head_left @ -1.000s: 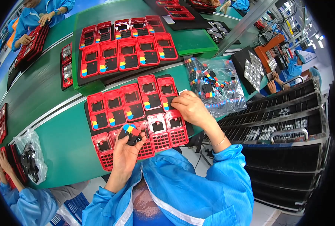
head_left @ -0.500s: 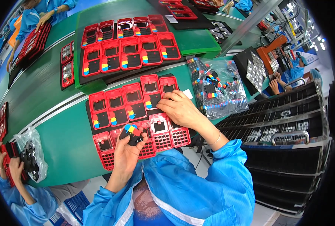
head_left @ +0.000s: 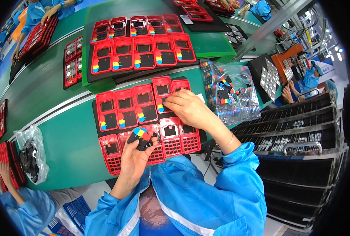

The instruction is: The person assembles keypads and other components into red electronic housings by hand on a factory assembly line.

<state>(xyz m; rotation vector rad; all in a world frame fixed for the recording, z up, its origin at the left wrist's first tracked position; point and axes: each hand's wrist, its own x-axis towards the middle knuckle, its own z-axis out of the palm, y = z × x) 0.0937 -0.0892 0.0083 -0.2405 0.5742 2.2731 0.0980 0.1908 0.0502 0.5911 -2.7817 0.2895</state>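
My left hand is closed round a small stack of black keypads with blue, yellow and red parts, held above the lower row of red handset housings. My right hand reaches over the upper row. Its fingers are bent together, with the fingertips at the right edge of a black keypad lying in the fourth housing, which sits a little higher than those beside it. Three housings to its left hold similar keypads. The right hand partly covers the last housing of that row.
A clear bag of keypads lies to the right. Behind, a raised green platform bears a tray of red housings. A bag of black parts lies left, near a co-worker's hands. A black rack stands at right.
My right hand has shifted slightly, its fingers staying by the fourth housing. My left hand still holds the keypad stack. The view has swung a little, moving the scene rightward.
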